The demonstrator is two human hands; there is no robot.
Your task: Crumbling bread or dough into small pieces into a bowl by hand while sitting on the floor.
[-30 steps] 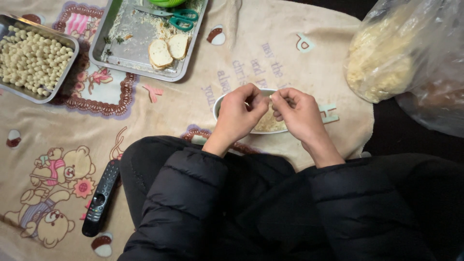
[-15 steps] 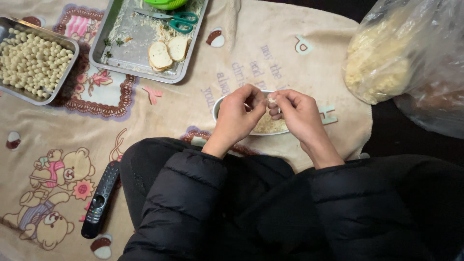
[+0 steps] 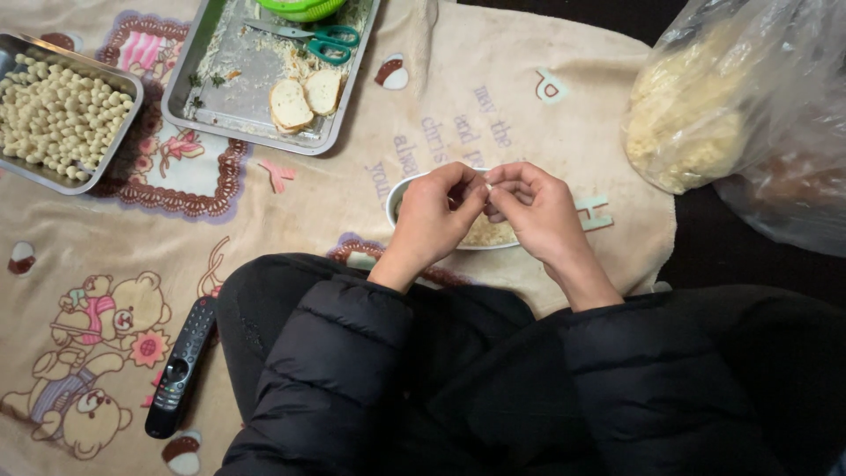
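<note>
Head view: left hand [image 3: 434,216] and right hand [image 3: 534,211] meet over one bowl [image 3: 398,192] of crumbly filling, fingers [image 3: 474,187] pinched together on one small pale bit [image 3: 487,186]. Left of bowl: two metal trays [image 3: 189,106], two bread slices [image 3: 304,97], one pair of scissors [image 3: 322,40]. Right of bowl: two plastic bags [image 3: 705,106].

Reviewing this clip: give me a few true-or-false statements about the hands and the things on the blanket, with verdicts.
1. Both hands meet over a small bowl of crumbly filling. True.
2. The left hand holds the green-handled scissors. False: the scissors lie in the metal tray.
3. Two bread slices lie in that tray. True.
4. The remote control lies inside the tray of small balls. False: it lies on the blanket, beside the person's knee.
5. The right hand pinches a small pale bit together with the left. True.
</note>
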